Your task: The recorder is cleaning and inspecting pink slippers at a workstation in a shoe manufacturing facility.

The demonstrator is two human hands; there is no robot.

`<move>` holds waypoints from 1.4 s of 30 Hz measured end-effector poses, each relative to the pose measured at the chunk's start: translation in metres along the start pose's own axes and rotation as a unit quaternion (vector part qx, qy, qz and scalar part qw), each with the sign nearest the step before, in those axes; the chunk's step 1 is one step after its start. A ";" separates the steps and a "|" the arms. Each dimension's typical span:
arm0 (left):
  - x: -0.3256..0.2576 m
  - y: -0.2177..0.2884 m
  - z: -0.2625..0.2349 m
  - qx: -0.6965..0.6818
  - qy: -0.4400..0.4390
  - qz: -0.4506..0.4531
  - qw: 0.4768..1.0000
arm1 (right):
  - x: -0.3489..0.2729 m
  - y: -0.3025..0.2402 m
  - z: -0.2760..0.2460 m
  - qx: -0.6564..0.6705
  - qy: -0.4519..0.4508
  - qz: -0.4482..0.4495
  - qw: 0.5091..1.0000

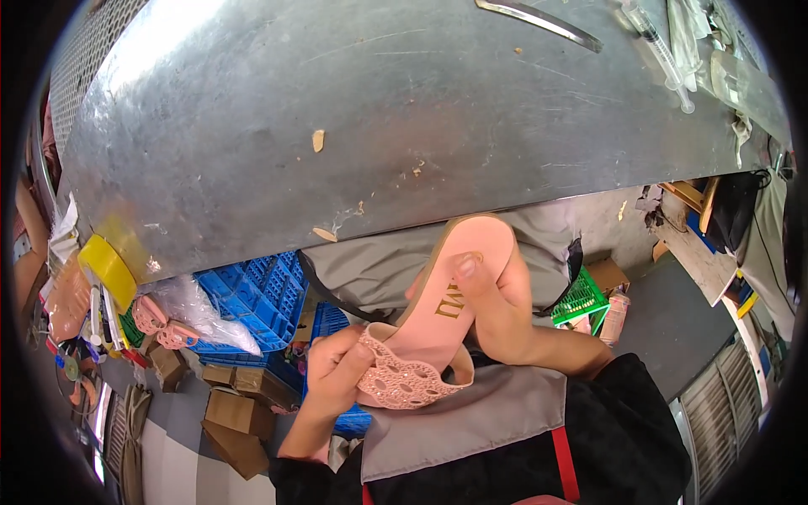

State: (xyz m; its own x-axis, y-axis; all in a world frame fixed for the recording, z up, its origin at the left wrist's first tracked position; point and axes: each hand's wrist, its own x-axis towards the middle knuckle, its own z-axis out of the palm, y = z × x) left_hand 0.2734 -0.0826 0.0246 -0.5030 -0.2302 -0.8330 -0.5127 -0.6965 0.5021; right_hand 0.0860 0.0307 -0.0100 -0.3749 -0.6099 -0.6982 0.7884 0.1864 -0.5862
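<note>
I saw the left hand (334,370) pinching a pink sandal (425,324) by its strap (404,380), the right hand (502,316) clasping its heel end (484,233), thumb (468,268) on top, a table (404,101) beyond.

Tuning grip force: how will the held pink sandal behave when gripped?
The pink sandal looks straight in the right hand, so probably fairly stiff lengthwise. Its strap, full of cutouts, likely flexes under the left hand. The smooth-looking insole might slip.
</note>
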 end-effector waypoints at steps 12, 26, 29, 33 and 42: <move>0.027 0.032 -0.045 0.105 -0.075 0.030 0.991 | -0.001 0.020 0.017 0.081 0.006 -0.032 0.996; 0.044 -0.065 -0.043 -0.032 -0.009 0.177 0.984 | 0.016 0.034 -0.038 0.036 -0.102 0.004 0.994; 0.032 -0.083 -0.032 -0.147 0.000 0.188 0.971 | 0.011 0.019 -0.043 0.083 -0.143 0.023 0.986; 0.021 -0.088 -0.021 -0.180 0.044 0.221 0.958 | 0.005 0.015 -0.049 0.093 -0.095 0.018 0.991; 0.030 -0.069 -0.006 0.022 0.046 0.305 0.951 | -0.001 -0.001 -0.079 0.187 -0.159 -0.007 0.969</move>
State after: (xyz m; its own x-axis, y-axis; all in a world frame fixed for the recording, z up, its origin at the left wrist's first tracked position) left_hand 0.2978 -0.0451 -0.0364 -0.6545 -0.6419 -0.3994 -0.1744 -0.3859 0.9059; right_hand 0.0473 0.0918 -0.0414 -0.2645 -0.8281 -0.4943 0.9283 -0.0796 -0.3633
